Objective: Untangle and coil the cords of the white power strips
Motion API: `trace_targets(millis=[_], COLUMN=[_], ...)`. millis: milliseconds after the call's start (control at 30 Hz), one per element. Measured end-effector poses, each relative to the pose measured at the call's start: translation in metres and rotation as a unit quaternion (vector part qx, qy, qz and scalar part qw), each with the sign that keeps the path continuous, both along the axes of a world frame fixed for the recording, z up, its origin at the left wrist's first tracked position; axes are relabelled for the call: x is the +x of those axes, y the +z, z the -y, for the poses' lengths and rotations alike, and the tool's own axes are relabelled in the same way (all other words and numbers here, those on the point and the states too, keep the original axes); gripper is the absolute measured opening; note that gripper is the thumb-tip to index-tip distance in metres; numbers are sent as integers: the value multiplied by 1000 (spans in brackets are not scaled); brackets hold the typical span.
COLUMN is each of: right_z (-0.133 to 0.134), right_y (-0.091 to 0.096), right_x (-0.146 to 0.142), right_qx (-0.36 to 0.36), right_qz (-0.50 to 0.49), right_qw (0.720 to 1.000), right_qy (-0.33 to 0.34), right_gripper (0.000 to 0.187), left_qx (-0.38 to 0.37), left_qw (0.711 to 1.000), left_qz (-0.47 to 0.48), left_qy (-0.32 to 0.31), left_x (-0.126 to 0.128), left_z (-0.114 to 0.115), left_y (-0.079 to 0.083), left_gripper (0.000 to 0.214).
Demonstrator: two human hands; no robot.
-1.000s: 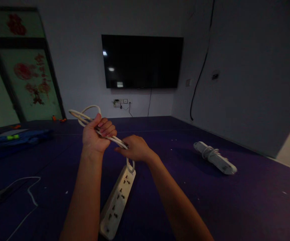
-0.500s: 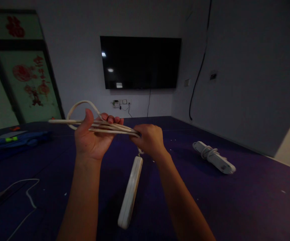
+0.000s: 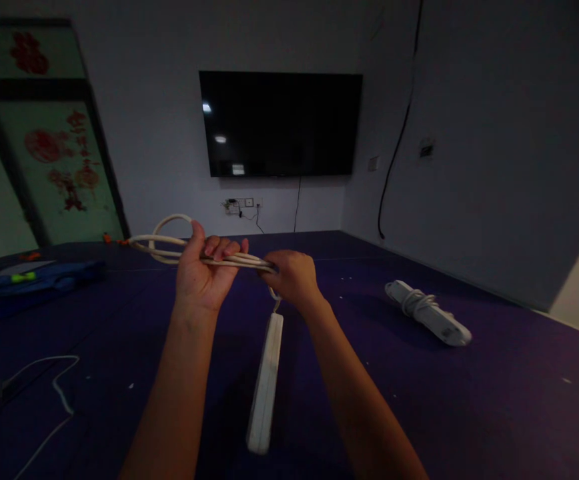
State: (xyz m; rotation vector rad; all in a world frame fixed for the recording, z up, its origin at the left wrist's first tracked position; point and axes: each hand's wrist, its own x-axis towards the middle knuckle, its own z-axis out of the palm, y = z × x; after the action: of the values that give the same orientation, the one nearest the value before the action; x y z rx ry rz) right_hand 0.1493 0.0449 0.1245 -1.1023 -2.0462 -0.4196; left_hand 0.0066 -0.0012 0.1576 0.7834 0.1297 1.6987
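Observation:
My left hand [image 3: 203, 273] is closed around a folded bundle of white cable [image 3: 169, 245], whose loops stick out to the left. My right hand [image 3: 292, 277] pinches the other end of the bundle, fingers closed on the cable. From that hand a white power strip [image 3: 265, 381] hangs down edge-on between my forearms, over the dark purple floor [image 3: 469, 400].
A second white power strip [image 3: 427, 313] with its cable wrapped round it lies on the floor at the right. A loose thin white cord [image 3: 52, 380] trails at the lower left. Blue items [image 3: 24, 280] lie at the left. A wall-mounted TV [image 3: 279, 123] and a wall socket [image 3: 242, 203] are ahead.
The bundle went from slanting to nearly level as both hands rose. The hanging power strip turned from face-up to edge-on. The left hand shifted a little to the right along the cable.

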Motion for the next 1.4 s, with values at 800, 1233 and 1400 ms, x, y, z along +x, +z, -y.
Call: trace_targets(millis=[800,1233,1400], right_z=[13,29,22], right_y=[0,0,9], right_x=[-18,-54,-46], right_qx=[-434,-523,-421], right_qz=[-419,-668,-783], right_qw=[711,262,214], right_qy=[361,460,405], right_gripper=[56,50,28], left_qx=[15,64,33], left_qw=[983,992,998], left_qz=[47,15,-37], left_qy=[177,104,23], left_x=[-52,-19,0], left_z=[-25,-1,8], left_y=[-7,4,5], left_gripper=[60,57,54])
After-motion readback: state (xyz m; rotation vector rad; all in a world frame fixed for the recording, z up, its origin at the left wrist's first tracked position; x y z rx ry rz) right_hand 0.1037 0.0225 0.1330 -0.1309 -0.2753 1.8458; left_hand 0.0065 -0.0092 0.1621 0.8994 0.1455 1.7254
